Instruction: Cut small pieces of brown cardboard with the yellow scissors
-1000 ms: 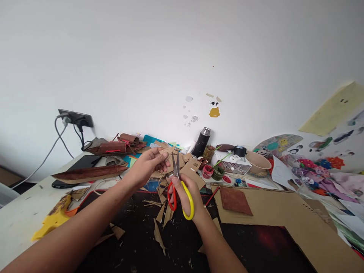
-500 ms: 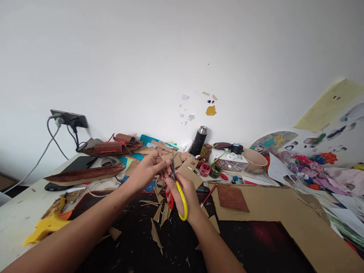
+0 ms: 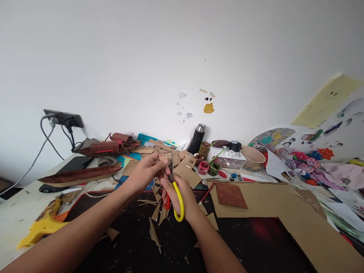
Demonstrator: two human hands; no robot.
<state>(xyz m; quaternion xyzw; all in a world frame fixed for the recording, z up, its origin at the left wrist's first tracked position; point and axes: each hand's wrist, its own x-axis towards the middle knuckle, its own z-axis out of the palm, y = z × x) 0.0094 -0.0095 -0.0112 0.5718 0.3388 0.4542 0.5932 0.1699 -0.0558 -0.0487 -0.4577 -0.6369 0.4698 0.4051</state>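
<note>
A: What is crowding the space around the hands?

B: Cardboard scraps [image 3: 155,235] are littering the black mat [image 3: 131,229] below them, and more offcuts are lying heaped just beyond. On the left, a yellow glue gun [image 3: 42,227] is resting near the forearm, which is covering part of it. A long brown hull-shaped piece [image 3: 82,174] is lying farther back.

A: And on the other side?

B: A large cardboard sheet [image 3: 258,201] is taking up the space right of the right forearm, with a red-brown square [image 3: 231,195] lying on it. Behind, a black flask [image 3: 197,140] is standing near the wall; a red jar [image 3: 203,167] and a green jar [image 3: 214,168] are sitting side by side in front of it.

A: How are the hands posed?

B: Both are meeting above the mat. The left hand [image 3: 149,168] is coming in from the left, thumb and fingers pinching a small cardboard piece [image 3: 167,156] tightly. The right hand [image 3: 182,193] is wrapping closed around the scissors [image 3: 181,204], thumb through the yellow loop, blades pointing up and away beside the left fingertips.

A: Are the blades biting into the card?

B: They are looking nearly together and touching or overlapping its edge; I cannot tell which.
</note>
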